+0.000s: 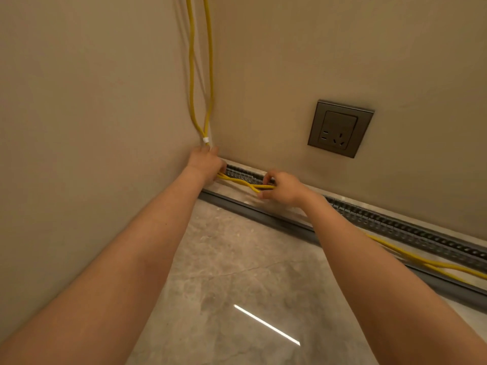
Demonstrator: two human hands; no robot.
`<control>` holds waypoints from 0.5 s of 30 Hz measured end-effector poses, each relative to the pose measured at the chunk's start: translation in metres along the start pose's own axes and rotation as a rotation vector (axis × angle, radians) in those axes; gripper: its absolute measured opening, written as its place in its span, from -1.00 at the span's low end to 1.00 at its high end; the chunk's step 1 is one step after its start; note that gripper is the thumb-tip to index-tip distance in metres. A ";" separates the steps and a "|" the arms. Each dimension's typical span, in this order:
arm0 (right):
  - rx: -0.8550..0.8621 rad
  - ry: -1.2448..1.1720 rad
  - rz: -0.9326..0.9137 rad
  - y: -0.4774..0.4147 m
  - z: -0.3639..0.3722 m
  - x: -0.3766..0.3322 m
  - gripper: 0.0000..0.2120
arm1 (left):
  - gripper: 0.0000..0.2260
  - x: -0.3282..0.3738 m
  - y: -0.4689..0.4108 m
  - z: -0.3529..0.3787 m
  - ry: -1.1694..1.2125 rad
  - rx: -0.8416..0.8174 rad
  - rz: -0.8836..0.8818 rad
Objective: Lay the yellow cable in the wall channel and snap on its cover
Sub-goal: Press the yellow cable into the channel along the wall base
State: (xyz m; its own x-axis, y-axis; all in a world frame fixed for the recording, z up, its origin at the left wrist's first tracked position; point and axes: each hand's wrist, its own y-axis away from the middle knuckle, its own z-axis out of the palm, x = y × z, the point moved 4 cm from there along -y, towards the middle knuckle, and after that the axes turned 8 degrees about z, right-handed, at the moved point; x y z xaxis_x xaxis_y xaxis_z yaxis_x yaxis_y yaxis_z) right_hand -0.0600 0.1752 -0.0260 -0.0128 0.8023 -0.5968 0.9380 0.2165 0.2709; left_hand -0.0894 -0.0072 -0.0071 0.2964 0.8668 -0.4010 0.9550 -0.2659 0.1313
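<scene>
head view, landmark = wall socket [340, 129].
- wall channel [395, 225]: open, slotted grey, runs along the base of the wall below the socket, from the room corner at lower left of it out to the frame edge at lower right.
- yellow cable [245, 183]: two strands drop down the corner left of the socket, bound by a white tie [205, 140]. below-left of the socket the strands cross in front of the channel, between the hands. far lower right they lie along the channel's lower lip.
- left hand [207, 162]: in the corner, left of and below the socket, fingers curled round the cable.
- right hand [283, 188]: below-left of the socket, fingers pinching both strands.
- cover: cannot tell; a grey strip [263, 216] lies along the channel's foot.
</scene>
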 end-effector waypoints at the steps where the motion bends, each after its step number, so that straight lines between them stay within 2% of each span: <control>1: 0.023 0.014 -0.026 -0.001 -0.004 0.000 -0.71 | -0.70 -0.002 -0.002 -0.002 -0.006 0.015 0.009; 5: 0.073 0.044 -0.094 -0.005 -0.012 0.005 -0.47 | -0.73 -0.006 -0.012 -0.005 0.006 -0.006 0.015; 7: 0.114 0.085 -0.101 -0.007 -0.015 0.008 -0.43 | -0.74 -0.004 -0.020 -0.007 -0.023 0.028 0.017; 11: 0.284 0.243 -0.138 -0.013 -0.022 0.013 -0.62 | -0.77 -0.005 -0.030 -0.011 -0.048 0.151 0.024; 15: 0.272 0.372 -0.129 -0.018 -0.017 0.017 -0.65 | -0.77 -0.005 -0.036 -0.015 -0.047 0.155 0.013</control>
State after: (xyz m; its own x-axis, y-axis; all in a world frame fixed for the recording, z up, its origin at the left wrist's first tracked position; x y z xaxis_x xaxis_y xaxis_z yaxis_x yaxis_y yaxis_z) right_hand -0.0825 0.1947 -0.0283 -0.2122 0.9337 -0.2884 0.9765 0.2142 -0.0248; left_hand -0.1254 0.0046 0.0032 0.3050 0.8432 -0.4427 0.9398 -0.3417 -0.0033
